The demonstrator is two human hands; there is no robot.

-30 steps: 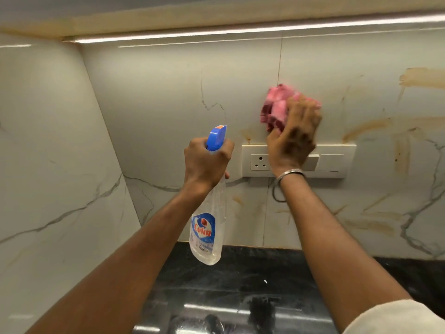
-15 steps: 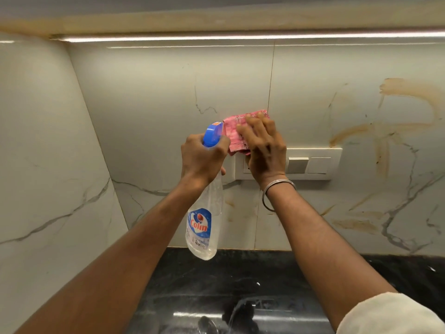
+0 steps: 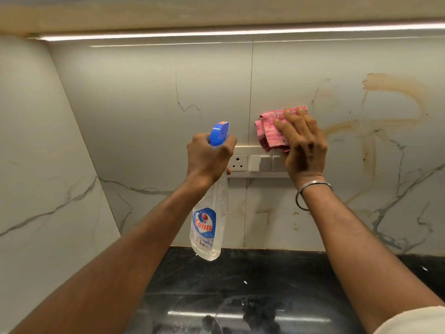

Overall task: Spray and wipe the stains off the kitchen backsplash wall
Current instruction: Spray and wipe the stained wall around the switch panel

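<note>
Left hand (image 3: 209, 158) was wrapped around the neck of the clear plastic spray bottle with blue trigger head and blue "Colin" label (image 3: 207, 225); fingers (image 3: 227, 150) curled closed round it, trigger finger itself hidden, so couldn't tell if it was squeezed. Bottle's long axis ran near vertical, base hanging down and slightly toward the camera above the black glossy table (image 3: 265, 273), nozzle aimed forward at the pale marble-veined backsplash wall (image 3: 144, 104). It hung in the air, just left of the white switch-and-socket plate (image 3: 250, 162).

Right hand (image 3: 304, 150) lay flat on the crumpled pink cloth (image 3: 269, 131), fingers (image 3: 292, 122) extended and slightly spread, pressing the cloth against the wall. Cloth sat right above the plate, its lower edge overlapping the plate's top; the palm covered the plate's right end. Thin silver bangle (image 3: 310, 191) on that wrist.

Right of the cloth: brown smeared stains (image 3: 395, 92) on the wall, arcs and streaks, not touched by the cloth. Smaller brown marks (image 3: 266, 213) below the plate.
</note>
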